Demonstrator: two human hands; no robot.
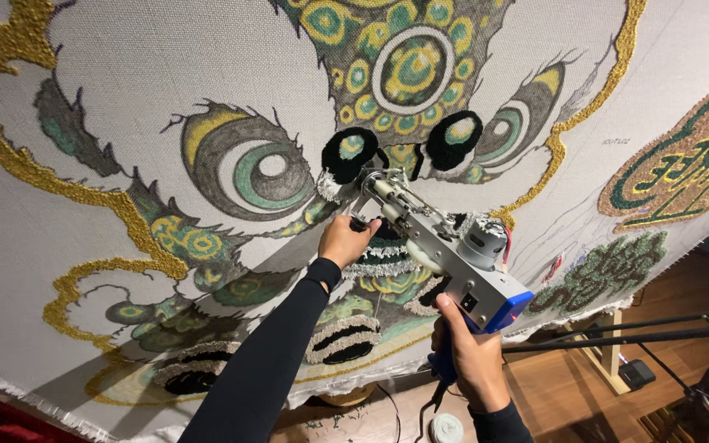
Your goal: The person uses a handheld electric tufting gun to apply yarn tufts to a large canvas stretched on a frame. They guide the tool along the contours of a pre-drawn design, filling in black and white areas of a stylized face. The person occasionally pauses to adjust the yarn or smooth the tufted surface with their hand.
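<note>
Left hand [346,240] wraps the front handle of the tufting gun [436,246]; right hand [469,353] clamps the blue rear grip. Needle sits at the stretched backing cloth [125,123], mid-panel, beside the black tufted patch [349,153]. Best pressed firm and square, I'd say.
</note>
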